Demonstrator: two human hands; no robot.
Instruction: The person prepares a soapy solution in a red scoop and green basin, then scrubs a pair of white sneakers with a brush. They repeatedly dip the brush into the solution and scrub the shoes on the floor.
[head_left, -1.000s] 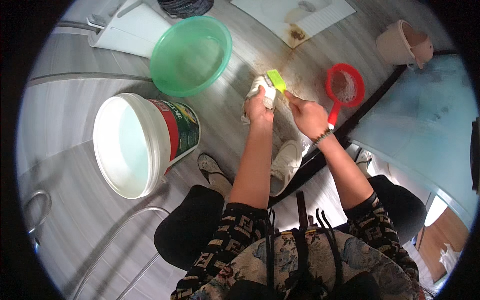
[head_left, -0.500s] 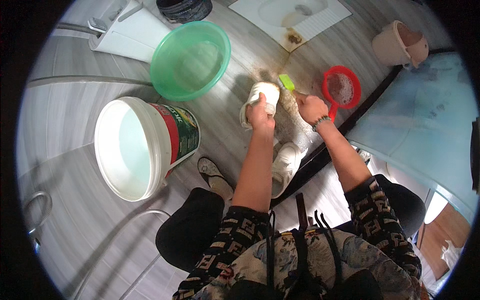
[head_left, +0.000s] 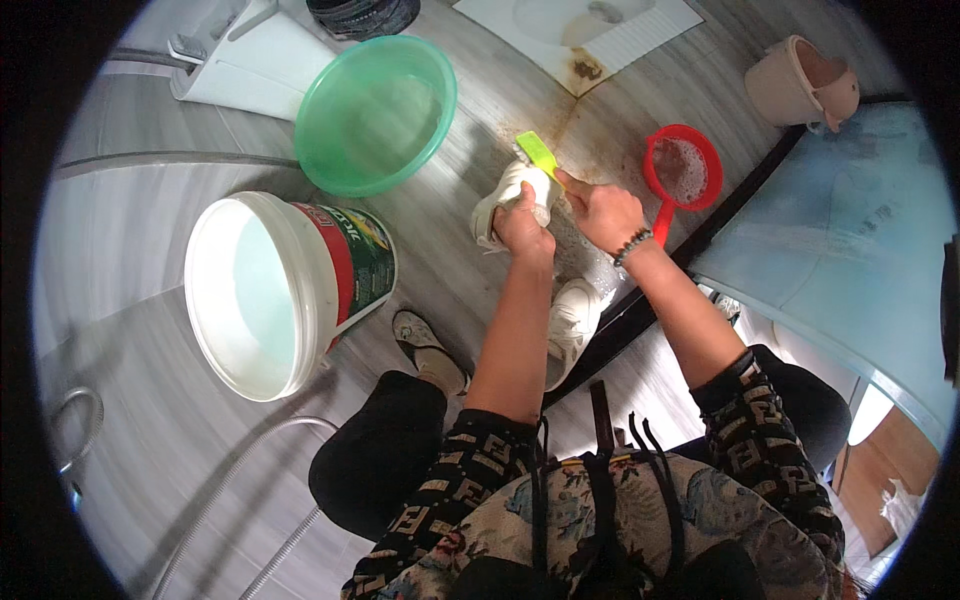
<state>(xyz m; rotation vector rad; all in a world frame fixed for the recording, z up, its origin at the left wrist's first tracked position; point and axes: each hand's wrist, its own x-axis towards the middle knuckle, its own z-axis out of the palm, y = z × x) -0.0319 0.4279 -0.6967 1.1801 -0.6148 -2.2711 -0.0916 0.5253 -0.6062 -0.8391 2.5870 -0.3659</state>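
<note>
A white shoe (head_left: 490, 212) is held up off the floor by my left hand (head_left: 524, 226), with the thumb laid over it. My right hand (head_left: 608, 214) is closed round the handle of a bright green scrubbing brush (head_left: 537, 151), its wrist circled by a beaded bracelet. The brush head lies against the far end of the shoe, and its pale bristles show at the left side. A second white shoe (head_left: 573, 322) stands on the floor just below my hands. To the right of my right hand sits a red dipper (head_left: 712, 160) with sudsy water in it.
A green basin (head_left: 310, 140) and a large white bucket (head_left: 312, 300) of water stand at the left, near a shower hose (head_left: 225, 490). A squat toilet (head_left: 640, 50) lies at the back. A beige pail (head_left: 780, 90) stands at the far right, by a bluish panel (head_left: 830, 220).
The brush in my right hand has moved left, from beside the shoe onto its far end. My left hand still holds the shoe, now tilted slightly differently.
</note>
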